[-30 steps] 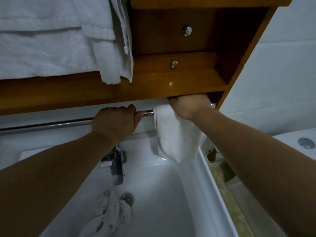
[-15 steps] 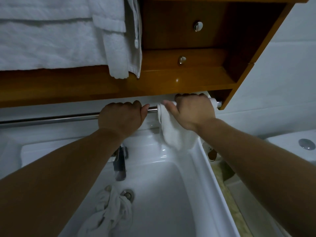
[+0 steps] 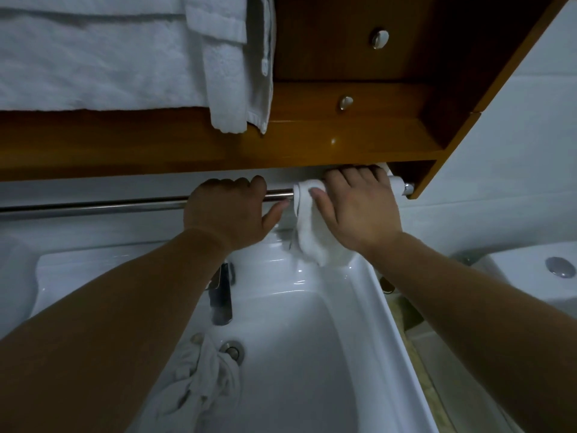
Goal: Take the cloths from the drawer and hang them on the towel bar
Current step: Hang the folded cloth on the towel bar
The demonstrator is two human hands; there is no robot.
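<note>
A steel towel bar (image 3: 93, 205) runs under the wooden cabinet, above the sink. A white cloth (image 3: 309, 239) hangs over the bar near its right end. My right hand (image 3: 356, 210) lies flat over the cloth, fingers hooked over the bar and thumb pressing the cloth's left edge. My left hand (image 3: 231, 210) is curled around the bar just left of the cloth. Another crumpled white cloth (image 3: 203, 376) lies in the sink basin by the drain, partly hidden by my left forearm.
White sink (image 3: 312, 354) with a chrome faucet (image 3: 222, 295) sits below. The wooden cabinet (image 3: 312, 142) has two small drawers with metal knobs (image 3: 346, 103). White towels (image 3: 93, 57) lie on the shelf at upper left. A toilet tank (image 3: 546, 276) stands at right.
The view shifted down a little. My right hand slid over the front of the hung cloth, which now hangs shorter and bunched. My left hand stayed gripping the bar.
</note>
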